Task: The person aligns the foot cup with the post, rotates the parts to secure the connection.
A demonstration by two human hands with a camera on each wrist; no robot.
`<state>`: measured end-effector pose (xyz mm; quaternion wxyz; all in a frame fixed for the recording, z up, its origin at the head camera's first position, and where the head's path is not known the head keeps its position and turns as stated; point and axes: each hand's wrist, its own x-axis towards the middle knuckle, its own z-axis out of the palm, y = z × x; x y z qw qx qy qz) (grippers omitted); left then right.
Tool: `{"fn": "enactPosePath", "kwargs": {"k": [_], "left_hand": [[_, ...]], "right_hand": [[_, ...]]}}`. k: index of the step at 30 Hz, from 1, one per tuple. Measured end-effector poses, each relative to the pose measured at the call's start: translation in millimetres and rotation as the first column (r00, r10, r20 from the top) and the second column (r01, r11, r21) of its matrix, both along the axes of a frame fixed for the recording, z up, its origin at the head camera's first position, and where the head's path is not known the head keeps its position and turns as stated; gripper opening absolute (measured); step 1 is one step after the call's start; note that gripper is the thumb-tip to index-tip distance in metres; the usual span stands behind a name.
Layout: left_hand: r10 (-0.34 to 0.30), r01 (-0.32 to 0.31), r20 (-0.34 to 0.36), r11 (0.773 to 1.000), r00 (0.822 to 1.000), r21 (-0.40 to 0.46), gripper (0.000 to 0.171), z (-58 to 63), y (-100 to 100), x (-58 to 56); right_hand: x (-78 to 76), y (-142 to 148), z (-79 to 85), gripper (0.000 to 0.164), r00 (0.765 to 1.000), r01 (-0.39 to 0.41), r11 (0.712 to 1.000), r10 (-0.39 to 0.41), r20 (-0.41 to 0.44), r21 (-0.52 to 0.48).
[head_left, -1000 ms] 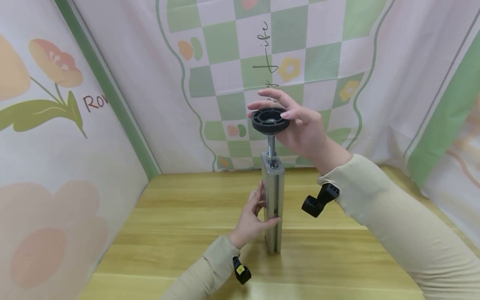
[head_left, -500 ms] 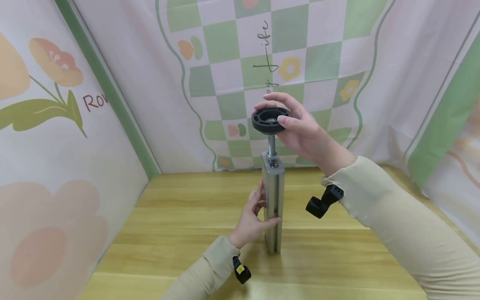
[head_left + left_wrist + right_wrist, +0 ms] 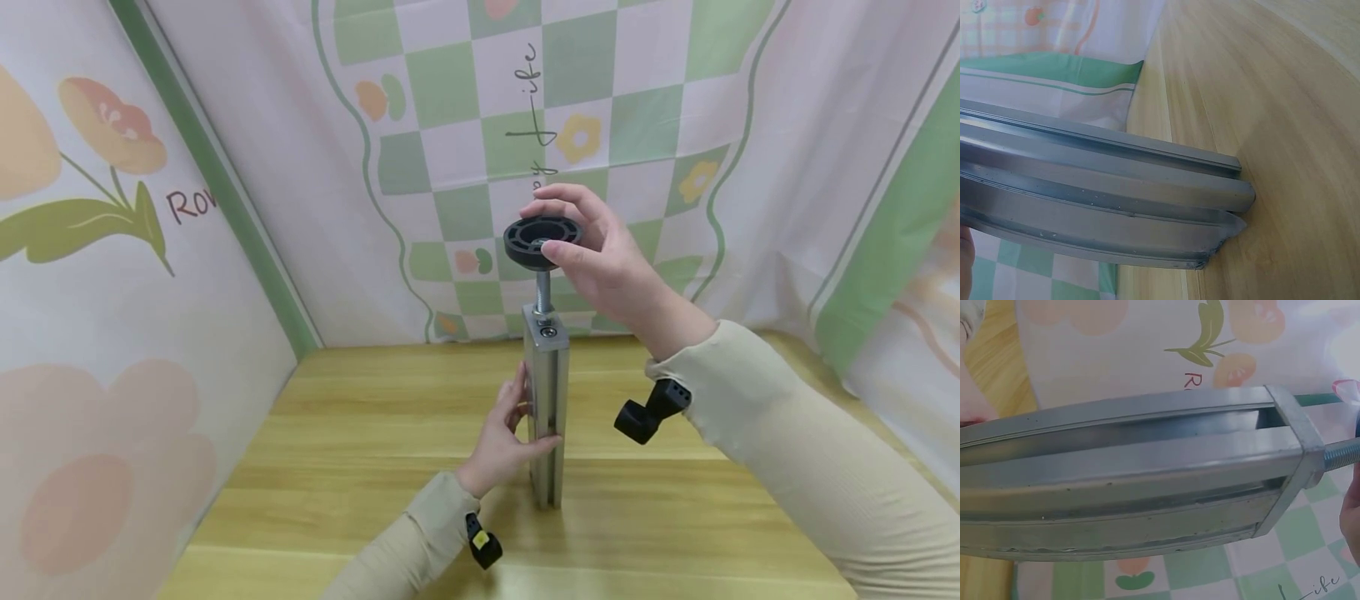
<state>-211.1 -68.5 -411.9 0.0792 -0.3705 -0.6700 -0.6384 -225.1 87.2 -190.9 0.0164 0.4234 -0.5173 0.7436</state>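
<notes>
An aluminium extrusion profile (image 3: 557,392) stands upright on the table, its lower end on the wood in the left wrist view, where the profile (image 3: 1147,181) shows its slots. A metal end plate (image 3: 550,335) caps its top. Out of that plate rises a threaded rod (image 3: 543,290) carrying a round black levelling foot (image 3: 517,250). My left hand (image 3: 501,440) grips the profile low down, thumb across the near face. My right hand (image 3: 611,262) holds the foot by its right side, thumb at the near rim and fingers behind it. The right wrist view shows the rod (image 3: 1341,455) meeting the plate.
The wooden table (image 3: 360,433) spreads around the profile. A checked, flower-printed curtain (image 3: 450,150) hangs behind it, and a printed cloth wall (image 3: 135,317) stands at the left. Each sleeve has a black wrist camera (image 3: 651,410) attached.
My right hand has turned around the levelling foot, its thumb sliding left along the near rim and its fingers drawing right behind. The left hand and profile stay still.
</notes>
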Motion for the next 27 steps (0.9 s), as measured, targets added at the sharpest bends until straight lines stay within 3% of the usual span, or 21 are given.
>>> {"fn": "enactPosePath", "kwargs": {"k": [5, 8, 15, 22, 27], "left_hand": [[0.003, -0.003, -0.012, 1.000, 1.000, 0.002, 0.111, -0.7, 0.7, -0.6], [0.000, 0.000, -0.017, 1.000, 1.000, 0.004, 0.107, -0.6, 1.0, -0.4], [0.008, -0.008, 0.000, 1.000, 1.000, -0.015, 0.109, 0.3, 0.4, 1.0], [0.005, -0.005, 0.009, 1.000, 1.000, -0.021, 0.108, 1.6, 0.3, 1.8], [0.007, -0.007, 0.030, 1.000, 1.000, -0.029, 0.109, 2.4, 0.2, 1.8]], "right_hand": [[9.2, -2.6, 4.6, 0.042, 0.993, 0.112, 0.993, -0.113, 0.031, 0.043], [14.8, -3.9, 7.3, 0.044, 0.974, 0.219, 0.971, -0.223, 0.030, 0.099], [21.6, -8.0, 8.9, 0.047, 0.907, 0.421, 0.892, -0.419, -0.047, 0.166], [23.3, -13.4, 8.7, 0.050, 0.848, 0.530, 0.831, -0.519, -0.109, 0.169], [25.7, -16.8, 9.1, 0.054, 0.771, 0.636, 0.750, -0.608, -0.189, 0.184]]}}
